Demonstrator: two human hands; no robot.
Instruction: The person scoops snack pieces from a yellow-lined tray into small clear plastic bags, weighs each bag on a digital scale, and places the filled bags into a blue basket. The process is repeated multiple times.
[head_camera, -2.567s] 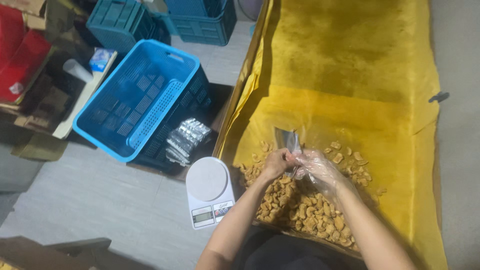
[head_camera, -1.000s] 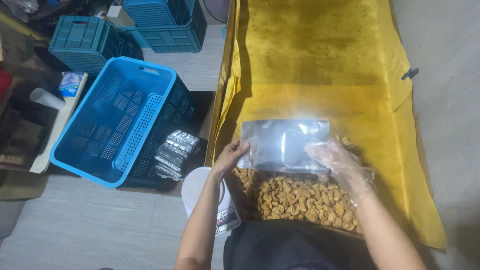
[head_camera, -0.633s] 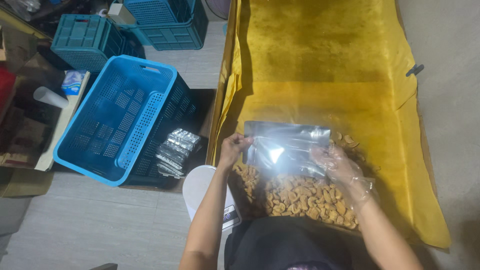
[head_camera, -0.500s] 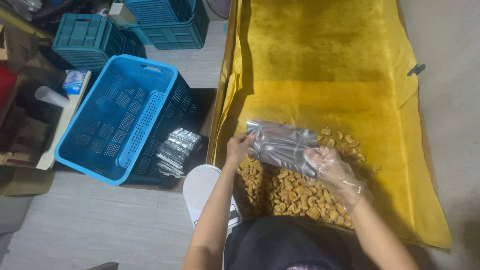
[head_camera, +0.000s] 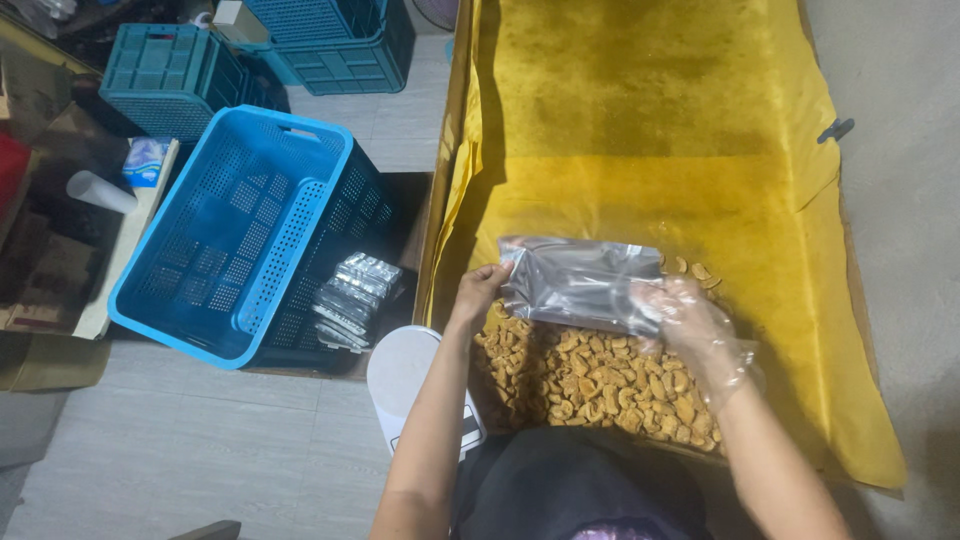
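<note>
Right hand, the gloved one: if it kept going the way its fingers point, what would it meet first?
The right hand points left along the silver bag it already grips. Beyond that, probably the left hand at the bag's other edge; depth is unclear.

Glossy foil pouch (head_camera: 580, 283) (yellow plastic sheet (head_camera: 640, 130))

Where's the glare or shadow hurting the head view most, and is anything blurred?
Head view: mild sheen on the silver pouch between the left hand and the gloved right hand, not blown out. Deep shadow along the yellow sheet's left fold and beside the blue crate. Nut pile fairly sharp; frame corners dim.
</note>
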